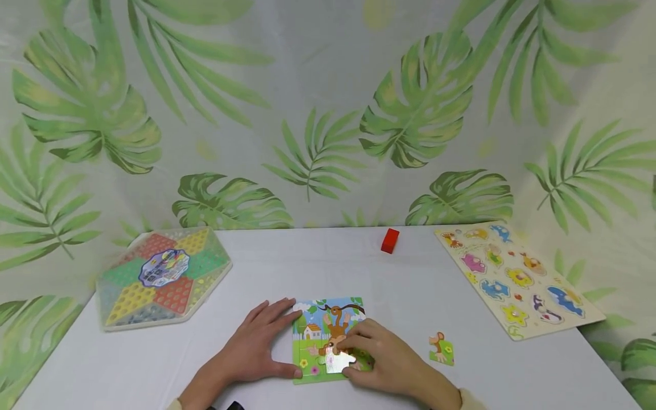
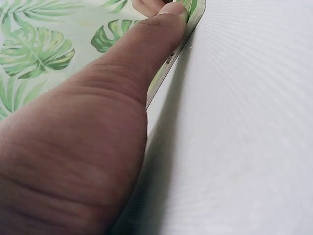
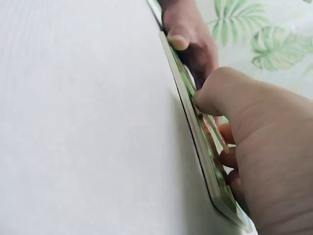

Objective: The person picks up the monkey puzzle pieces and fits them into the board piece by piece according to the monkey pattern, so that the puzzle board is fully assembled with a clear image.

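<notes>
A square jigsaw puzzle [image 1: 312,319] with a hanging monkey and a small house lies on the white table. My left hand [image 1: 261,347] rests along its left side, with the fingers at the upper corner and the thumb [image 2: 166,22] on the lower edge. Over the lower right part, my right hand [image 1: 381,356] pinches a puzzle piece [image 1: 338,362] that shines with glare. In the right wrist view this piece [image 3: 218,134] stands tilted above the board; the fingers partly hide it. Another puzzle piece [image 1: 442,349] lies loose to the right of that hand.
A hexagonal Chinese checkers box [image 1: 205,285] lies at the left. At the back stands a red block [image 1: 390,241]. On the right is a wooden sea-animal peg puzzle [image 1: 504,307]. Leaf-printed cloth [image 1: 318,131] hangs behind the table.
</notes>
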The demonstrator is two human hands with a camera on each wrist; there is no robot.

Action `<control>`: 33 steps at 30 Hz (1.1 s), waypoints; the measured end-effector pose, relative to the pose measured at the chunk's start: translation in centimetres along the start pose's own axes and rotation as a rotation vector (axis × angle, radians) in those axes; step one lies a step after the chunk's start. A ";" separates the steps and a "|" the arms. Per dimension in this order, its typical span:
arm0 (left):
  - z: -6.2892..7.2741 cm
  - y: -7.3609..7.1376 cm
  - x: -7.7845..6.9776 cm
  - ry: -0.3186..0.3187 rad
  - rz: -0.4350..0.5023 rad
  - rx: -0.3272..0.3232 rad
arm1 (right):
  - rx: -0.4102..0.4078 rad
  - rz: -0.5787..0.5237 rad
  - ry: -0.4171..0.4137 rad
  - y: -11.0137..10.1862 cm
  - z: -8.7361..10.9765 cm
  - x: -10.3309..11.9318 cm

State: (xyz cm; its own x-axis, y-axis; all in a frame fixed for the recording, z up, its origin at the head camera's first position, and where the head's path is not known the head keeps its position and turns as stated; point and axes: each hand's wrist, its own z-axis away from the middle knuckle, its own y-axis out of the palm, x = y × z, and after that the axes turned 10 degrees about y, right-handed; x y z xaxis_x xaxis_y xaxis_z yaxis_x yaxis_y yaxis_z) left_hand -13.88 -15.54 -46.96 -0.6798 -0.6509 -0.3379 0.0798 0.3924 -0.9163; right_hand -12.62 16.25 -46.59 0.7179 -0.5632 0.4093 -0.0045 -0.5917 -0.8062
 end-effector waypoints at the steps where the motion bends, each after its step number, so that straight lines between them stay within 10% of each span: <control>1: 0.0 -0.1 0.0 -0.002 0.002 -0.001 | 0.000 -0.004 0.005 0.2 0.0 0.0; 17: 0.4 0.1 -0.3 -0.008 0.015 -0.009 | 0.126 -0.005 0.109 0.8 0.7 0.1; 24: 0.1 0.4 -0.2 0.015 -0.009 -0.019 | 0.133 0.084 -0.093 0.6 0.7 -0.1; 33: 0.1 0.1 0.0 0.031 -0.016 -0.031 | 0.178 0.102 -0.108 0.3 0.3 0.0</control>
State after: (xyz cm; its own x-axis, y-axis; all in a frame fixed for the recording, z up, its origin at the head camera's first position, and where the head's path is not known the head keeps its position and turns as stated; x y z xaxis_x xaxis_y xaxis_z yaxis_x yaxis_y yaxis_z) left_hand -13.87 -15.56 -47.10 -0.7030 -0.6372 -0.3158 0.0459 0.4024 -0.9143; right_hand -12.40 16.27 -46.98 0.7905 -0.5440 0.2814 0.0351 -0.4185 -0.9075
